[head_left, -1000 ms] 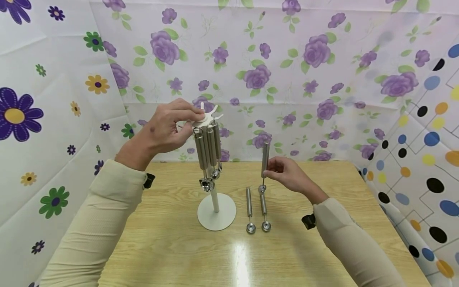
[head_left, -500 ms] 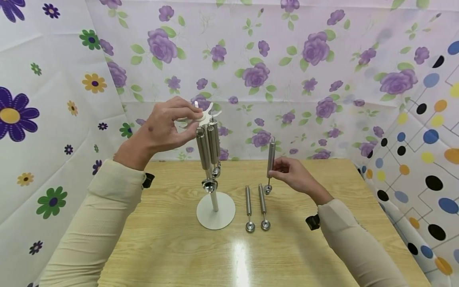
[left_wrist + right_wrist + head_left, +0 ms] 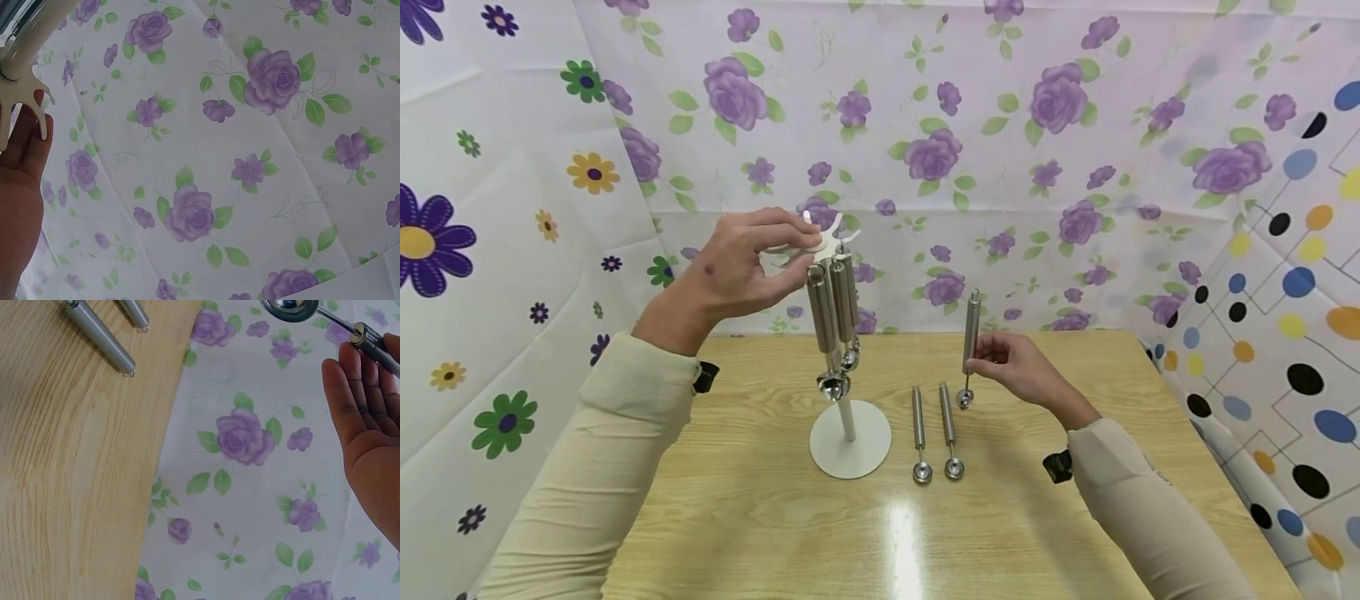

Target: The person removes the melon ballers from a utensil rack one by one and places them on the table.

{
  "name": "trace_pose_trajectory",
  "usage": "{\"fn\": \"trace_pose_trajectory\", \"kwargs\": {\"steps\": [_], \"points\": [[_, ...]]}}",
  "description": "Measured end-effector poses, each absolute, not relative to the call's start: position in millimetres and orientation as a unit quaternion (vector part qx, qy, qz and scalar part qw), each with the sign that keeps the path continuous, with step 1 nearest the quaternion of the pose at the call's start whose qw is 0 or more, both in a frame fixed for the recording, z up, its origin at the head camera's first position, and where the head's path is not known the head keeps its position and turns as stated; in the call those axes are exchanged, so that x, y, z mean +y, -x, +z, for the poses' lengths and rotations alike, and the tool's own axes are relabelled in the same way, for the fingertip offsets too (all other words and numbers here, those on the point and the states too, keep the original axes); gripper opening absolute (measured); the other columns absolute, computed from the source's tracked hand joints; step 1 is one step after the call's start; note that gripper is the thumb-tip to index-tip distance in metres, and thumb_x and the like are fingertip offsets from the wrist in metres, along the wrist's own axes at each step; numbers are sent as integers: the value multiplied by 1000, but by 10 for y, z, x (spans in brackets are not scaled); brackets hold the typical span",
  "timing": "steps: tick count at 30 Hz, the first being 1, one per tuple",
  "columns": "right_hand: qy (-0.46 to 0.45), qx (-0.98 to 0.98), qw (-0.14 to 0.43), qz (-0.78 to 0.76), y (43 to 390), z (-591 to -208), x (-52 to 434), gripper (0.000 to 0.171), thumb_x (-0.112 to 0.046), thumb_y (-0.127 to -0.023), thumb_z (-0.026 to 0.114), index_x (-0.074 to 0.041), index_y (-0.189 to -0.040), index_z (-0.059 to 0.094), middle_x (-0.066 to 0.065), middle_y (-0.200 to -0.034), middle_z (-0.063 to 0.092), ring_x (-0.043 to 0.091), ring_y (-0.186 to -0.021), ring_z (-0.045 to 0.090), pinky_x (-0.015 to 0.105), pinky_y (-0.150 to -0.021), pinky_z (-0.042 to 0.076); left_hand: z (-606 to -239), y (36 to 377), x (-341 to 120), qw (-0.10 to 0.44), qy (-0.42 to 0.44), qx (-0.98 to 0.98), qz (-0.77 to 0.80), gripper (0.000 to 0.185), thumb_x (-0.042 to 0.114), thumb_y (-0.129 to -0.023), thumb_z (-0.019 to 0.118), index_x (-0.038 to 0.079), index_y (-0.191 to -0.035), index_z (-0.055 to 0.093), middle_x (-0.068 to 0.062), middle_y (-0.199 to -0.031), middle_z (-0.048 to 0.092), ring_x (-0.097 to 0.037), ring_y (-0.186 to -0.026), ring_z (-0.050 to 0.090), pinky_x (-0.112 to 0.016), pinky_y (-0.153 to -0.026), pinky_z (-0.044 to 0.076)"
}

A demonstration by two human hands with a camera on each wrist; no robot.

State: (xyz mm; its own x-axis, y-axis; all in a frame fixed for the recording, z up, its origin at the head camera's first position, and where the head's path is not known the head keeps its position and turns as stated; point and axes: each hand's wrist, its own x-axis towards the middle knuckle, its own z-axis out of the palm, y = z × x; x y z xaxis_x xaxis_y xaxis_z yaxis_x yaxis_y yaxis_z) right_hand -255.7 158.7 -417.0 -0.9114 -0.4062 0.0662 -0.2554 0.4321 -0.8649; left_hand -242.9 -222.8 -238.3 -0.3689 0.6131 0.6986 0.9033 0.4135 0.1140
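My left hand [image 3: 745, 262] pinches the hub of a white utensil stand [image 3: 829, 243] between thumb and fingers. Several steel utensils [image 3: 822, 321] hang by their handle ends from its curved hooks; the front one has a bowl-shaped head. To the right, my right hand [image 3: 1018, 368] pinches the lower handle of a small steel scoop [image 3: 972, 329]. It stands nearly upright with its round head down, above the table. In the right wrist view the scoop's bowl [image 3: 290, 306] sticks out past the fingers. The left wrist view shows the left fingers behind the stand's hooks [image 3: 34, 103].
Two similar steel scoops lie side by side on the wooden table [image 3: 760, 517], the left scoop [image 3: 918, 429] and the right scoop [image 3: 949, 425]. The stand's round base [image 3: 827, 454] is left of them. Patterned cloth [image 3: 925, 83] hangs behind and at both sides.
My right hand has moved the scoop rightward, away from above the right lying scoop. The stand's top has turned slightly, shifting the hanging utensils. My left hand keeps its hold.
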Motion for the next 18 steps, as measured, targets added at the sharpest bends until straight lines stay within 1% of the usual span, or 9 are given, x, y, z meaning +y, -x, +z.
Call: {"fn": "trace_pose_trajectory", "kwargs": {"steps": [1, 7, 12, 18], "points": [[196, 843, 75, -495, 2556, -4174, 1592, 22, -19, -96, 69, -2, -108, 67, 11, -98, 67, 21, -85, 65, 34, -78, 54, -2382, 2429, -2232, 289, 481, -789, -250, 18, 5, -86, 69, -4, -100, 75, -19, -106, 72, -31, -97, 69, -43, -82, 54], [192, 844, 74, -495, 2554, -4205, 1620, 22, -18, -96, 68, -1, -110, 66, 11, -98, 67, 20, -86, 65, 32, -77, 54, -2387, 2427, -2231, 291, 475, -792, -250, 24, 13, -84, 73, -5, -101, 76, -18, -106, 71, -31, -97, 68, -45, -84, 54], [188, 845, 76, -494, 2552, -4244, 1643, 23, -17, -96, 68, 0, -112, 66, 11, -99, 67, 20, -85, 64, 33, -77, 54, -2395, 2413, -2234, 294, 468, -797, -243, 27, 12, -82, 77, -4, -103, 76, -18, -107, 71, -32, -99, 67, -47, -84, 55], [177, 849, 82, -491, 2555, -4297, 1677, 23, -20, -96, 69, -1, -109, 66, 11, -97, 66, 21, -84, 64, 34, -77, 53, -2398, 2398, -2243, 296, 466, -801, -232, 33, 14, -80, 78, -5, -107, 75, -19, -111, 71, -33, -101, 67, -49, -85, 55]]}}
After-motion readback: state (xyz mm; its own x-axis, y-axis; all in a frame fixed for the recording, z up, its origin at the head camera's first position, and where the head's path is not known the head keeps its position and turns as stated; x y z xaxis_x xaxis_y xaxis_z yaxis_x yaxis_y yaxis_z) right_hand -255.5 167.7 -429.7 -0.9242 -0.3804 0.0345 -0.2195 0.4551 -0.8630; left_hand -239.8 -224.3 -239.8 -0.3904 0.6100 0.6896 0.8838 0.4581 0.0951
